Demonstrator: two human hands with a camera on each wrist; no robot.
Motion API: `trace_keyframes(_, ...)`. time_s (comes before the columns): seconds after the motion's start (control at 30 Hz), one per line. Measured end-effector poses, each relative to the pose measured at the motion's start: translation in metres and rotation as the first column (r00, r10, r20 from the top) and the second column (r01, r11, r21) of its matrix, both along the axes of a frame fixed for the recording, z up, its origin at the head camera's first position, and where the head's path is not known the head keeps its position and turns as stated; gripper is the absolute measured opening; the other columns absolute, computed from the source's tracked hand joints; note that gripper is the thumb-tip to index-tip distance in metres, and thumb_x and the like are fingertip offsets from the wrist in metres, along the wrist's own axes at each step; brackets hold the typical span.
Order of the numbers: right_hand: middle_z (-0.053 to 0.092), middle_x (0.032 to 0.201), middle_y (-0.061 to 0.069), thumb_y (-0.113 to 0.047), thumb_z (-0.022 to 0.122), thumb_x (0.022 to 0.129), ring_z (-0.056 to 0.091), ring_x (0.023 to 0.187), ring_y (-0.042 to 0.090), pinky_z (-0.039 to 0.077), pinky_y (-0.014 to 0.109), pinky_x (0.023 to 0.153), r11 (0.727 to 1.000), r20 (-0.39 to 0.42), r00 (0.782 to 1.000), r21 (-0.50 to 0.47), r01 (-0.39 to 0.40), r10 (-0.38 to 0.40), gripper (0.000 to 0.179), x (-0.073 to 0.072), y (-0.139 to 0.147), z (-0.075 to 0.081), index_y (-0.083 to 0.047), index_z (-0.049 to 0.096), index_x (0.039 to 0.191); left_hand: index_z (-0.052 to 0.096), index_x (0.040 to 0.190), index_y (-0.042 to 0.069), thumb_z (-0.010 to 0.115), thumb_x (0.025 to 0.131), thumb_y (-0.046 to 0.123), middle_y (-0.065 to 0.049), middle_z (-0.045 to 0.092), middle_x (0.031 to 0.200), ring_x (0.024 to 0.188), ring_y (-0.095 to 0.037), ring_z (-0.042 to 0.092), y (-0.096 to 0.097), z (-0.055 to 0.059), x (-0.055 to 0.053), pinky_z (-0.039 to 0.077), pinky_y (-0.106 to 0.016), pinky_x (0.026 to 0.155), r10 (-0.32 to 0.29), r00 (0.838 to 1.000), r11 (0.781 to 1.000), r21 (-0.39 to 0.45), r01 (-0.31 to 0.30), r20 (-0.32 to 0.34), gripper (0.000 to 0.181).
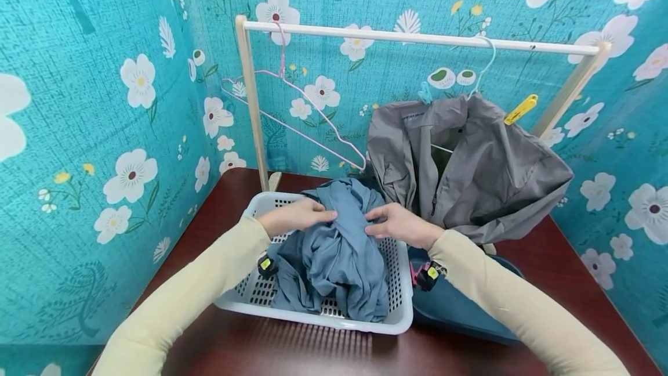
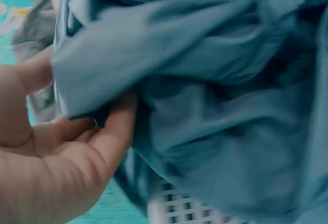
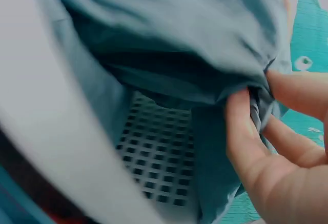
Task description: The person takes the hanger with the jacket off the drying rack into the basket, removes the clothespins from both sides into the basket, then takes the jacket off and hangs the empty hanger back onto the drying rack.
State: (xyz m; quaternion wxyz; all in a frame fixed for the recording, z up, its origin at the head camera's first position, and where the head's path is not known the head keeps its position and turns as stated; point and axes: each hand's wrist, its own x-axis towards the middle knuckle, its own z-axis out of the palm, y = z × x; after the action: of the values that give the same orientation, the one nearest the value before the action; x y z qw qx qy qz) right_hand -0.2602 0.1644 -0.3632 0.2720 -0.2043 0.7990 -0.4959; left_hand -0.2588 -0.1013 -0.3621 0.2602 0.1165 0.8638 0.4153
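A crumpled blue-grey garment (image 1: 344, 254) lies heaped in a white perforated laundry basket (image 1: 282, 315). My left hand (image 1: 300, 214) pinches a fold at its upper left, thumb on one side and fingers tucked under the cloth in the left wrist view (image 2: 61, 157). From the other side, my right hand (image 1: 404, 225) pinches a bunched edge of the same garment; thumb and fingers close on it in the right wrist view. Loose folds hang below both hands, and the garment's full shape is hidden.
A rack with a white bar (image 1: 365, 32) stands behind the basket. From it hang a bare pink hanger (image 1: 282, 65) and a grey jacket (image 1: 480, 161) with a yellow clothespin (image 1: 522, 110). A dark blue tub (image 1: 469, 312) sits right of the basket.
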Motion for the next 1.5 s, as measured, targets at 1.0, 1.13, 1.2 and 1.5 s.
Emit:
trace_keyframes(1.0, 0.011, 0.153, 0.024, -0.013, 0.057, 0.095, 0.019, 0.138, 0.04, 0.031, 0.045, 0.105, 0.966, 0.228, 0.952, -0.115, 0.233, -0.203, 0.073, -0.069, 0.013, -0.007, -0.003, 0.011, 0.151, 0.029, 0.148, 0.013, 0.069, 0.089, 0.023, -0.02, 0.021, 0.15, 0.13, -0.032, 0.038, -0.014, -0.008, -0.07, 0.044, -0.042, 0.094, 0.016, 0.999, 0.986, 0.167, -0.024, 0.046, 0.072)
trace_keyframes(1.13, 0.013, 0.152, 0.024, -0.005, 0.06, 0.092, 0.019, 0.139, 0.035, 0.026, 0.043, 0.108, 0.957, 0.189, 0.956, -0.144, 0.252, -0.223, 0.072, -0.07, 0.007, -0.011, -0.002, 0.018, 0.15, 0.036, 0.144, 0.007, 0.073, 0.084, 0.014, -0.017, 0.03, 0.148, 0.133, -0.031, 0.033, -0.003, -0.017, -0.074, 0.041, -0.043, 0.096, 0.04, 0.999, 0.986, 0.162, -0.034, -0.028, 0.071)
trace_keyframes(1.2, 0.016, 0.151, 0.024, -0.002, 0.061, 0.091, 0.02, 0.139, 0.034, 0.026, 0.041, 0.108, 0.949, 0.162, 0.955, -0.155, 0.273, -0.248, 0.069, -0.069, 0.003, -0.01, -0.001, 0.023, 0.148, 0.039, 0.141, 0.004, 0.074, 0.082, 0.009, -0.017, 0.035, 0.146, 0.133, -0.031, 0.034, 0.003, -0.018, -0.074, 0.041, -0.042, 0.097, 0.077, 0.994, 0.986, 0.151, -0.065, -0.075, 0.069)
trace_keyframes(1.5, 0.027, 0.148, 0.02, 0.003, 0.061, 0.088, 0.031, 0.135, 0.032, 0.028, 0.041, 0.107, 0.925, 0.101, 0.953, -0.233, 0.301, -0.285, 0.063, -0.065, -0.009, -0.006, 0.001, 0.033, 0.144, 0.053, 0.132, 0.005, 0.074, 0.078, -0.001, -0.012, 0.047, 0.138, 0.124, -0.028, 0.046, 0.017, -0.01, -0.074, 0.044, -0.036, 0.093, 0.239, 0.964, 0.951, 0.226, -0.21, -0.113, 0.058)
